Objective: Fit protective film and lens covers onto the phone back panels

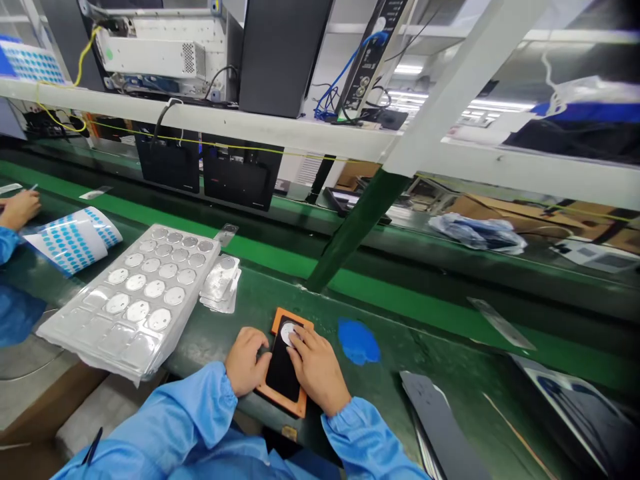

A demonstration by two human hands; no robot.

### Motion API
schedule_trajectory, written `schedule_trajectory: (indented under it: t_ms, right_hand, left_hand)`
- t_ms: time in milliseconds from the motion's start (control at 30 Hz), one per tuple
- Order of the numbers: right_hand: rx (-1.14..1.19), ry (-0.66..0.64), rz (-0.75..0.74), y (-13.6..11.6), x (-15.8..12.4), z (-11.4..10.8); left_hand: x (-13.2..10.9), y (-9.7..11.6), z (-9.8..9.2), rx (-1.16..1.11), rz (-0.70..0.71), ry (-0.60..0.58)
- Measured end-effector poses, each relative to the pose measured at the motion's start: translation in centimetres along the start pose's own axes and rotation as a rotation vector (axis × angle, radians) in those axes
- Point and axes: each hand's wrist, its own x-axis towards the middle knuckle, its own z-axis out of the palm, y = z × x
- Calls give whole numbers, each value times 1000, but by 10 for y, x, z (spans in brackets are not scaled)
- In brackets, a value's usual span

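An orange jig [285, 399] with a black plate [281, 373] in it lies on the green bench in front of me. A small white round disc [288, 333] sits at the far end of the black plate. My right hand [317, 369] lies over the jig's right side, its fingertips pressed onto the disc. My left hand [246, 361] is curled against the jig's left edge, steadying it. Both arms wear blue sleeves.
A clear blister tray [131, 295] of several white discs lies to the left, with a small stack of clear strips [221, 284] beside it. A blue cloth [358, 341] lies right of the jig. Another person's hand [19, 209] and a blue-dotted sheet [73, 239] are far left. Dark flat panels [440, 427] lie at right.
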Motion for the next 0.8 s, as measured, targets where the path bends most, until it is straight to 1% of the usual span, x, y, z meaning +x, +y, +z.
schedule_trajectory:
  t_ms: [67,167,300,433,633,733,800]
  right_hand:
    - [-8,-26,17,0,0,-2]
    - [-11,-30,40,1,3,-4]
    - [11,-56,4,1,5,-5]
    - [22,-70,24,6,4,-6]
    - [65,-124,4,15,0,-6]
    - [69,-141,16,16,-3,-7]
    - [73,-148,33,14,-4,-7]
  left_hand:
    - [1,2,0,8,13,3]
    - [4,4,1,12,36,5]
    - [10,9,3,7,68,27]
    - [20,12,4,21,90,56]
    - [36,9,5,53,112,87]
    - [41,8,5,81,106,77]
    - [44,9,7,108,102,46]
